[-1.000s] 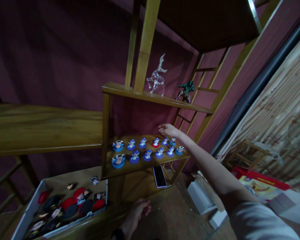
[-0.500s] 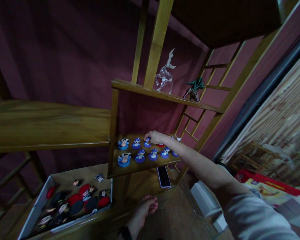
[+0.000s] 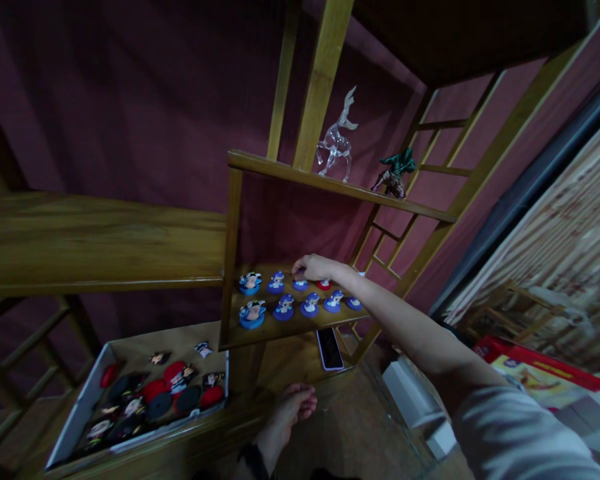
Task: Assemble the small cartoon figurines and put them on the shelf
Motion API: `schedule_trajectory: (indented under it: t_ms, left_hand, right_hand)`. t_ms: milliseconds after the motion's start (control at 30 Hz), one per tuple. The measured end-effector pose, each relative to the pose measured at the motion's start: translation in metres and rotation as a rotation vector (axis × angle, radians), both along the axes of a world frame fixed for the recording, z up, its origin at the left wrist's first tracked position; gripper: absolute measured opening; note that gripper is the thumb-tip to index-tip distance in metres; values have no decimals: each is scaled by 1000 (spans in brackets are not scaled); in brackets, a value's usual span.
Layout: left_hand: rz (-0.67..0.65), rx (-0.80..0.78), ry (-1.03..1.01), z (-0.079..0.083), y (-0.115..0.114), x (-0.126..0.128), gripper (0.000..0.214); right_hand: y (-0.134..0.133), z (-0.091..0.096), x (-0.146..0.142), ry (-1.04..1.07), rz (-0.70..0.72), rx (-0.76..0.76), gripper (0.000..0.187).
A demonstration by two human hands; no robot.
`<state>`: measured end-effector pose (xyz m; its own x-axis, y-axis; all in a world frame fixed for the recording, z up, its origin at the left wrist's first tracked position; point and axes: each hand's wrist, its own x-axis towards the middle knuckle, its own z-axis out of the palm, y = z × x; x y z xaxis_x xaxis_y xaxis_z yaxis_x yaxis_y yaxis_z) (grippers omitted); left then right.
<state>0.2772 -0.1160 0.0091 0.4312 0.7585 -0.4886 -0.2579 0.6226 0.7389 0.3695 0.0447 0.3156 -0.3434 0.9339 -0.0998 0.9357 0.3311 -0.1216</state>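
On the lower wooden shelf [image 3: 260, 337], several small figurines on round bases stand in two rows. My right hand [image 3: 314, 268] reaches in from the right, its fingers closed over the top of a purple-based figurine [image 3: 301, 285] in the back row. A red-based figurine [image 3: 324, 285] is just beside it, partly under the wrist. At the left end are two figurines on blue bases, one of them a front-row figurine [image 3: 252, 315]. Below the shelf, my left hand [image 3: 296, 408] hangs with curled fingers and nothing visible in it.
A shallow cardboard box [image 3: 85, 400] at lower left holds a jumble of figurines with red and black bases. A phone [image 3: 330, 349] lies below the shelf. Above stand a clear deer ornament [image 3: 338, 145] and a green-and-brown figure [image 3: 396, 173]. White boxes [image 3: 410, 393] lie on the floor.
The view has shifted slightly, so the shelf sits a little further right. My right hand stays at the same back-row figurine; my left hand has barely moved.
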Motion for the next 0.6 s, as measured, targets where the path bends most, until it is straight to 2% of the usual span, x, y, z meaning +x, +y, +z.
schedule_trajectory:
  t_ms: [133,233,400,600]
  left_hand:
    - [-3,-8,-1,2,0,0,23]
    - [-2,-15,0,3,0,2,20]
    - [-7,-22,12,4,2,4,17]
    - [-18,-40,69,3,7,5,20]
  right_hand:
    - [-3,4,-15,172,104,28,33]
    - [-5,-3,-31,125,175,15,35]
    - [0,-14,-43,7,163,44,31]
    - [6,-17,-38,37,116,18,27]
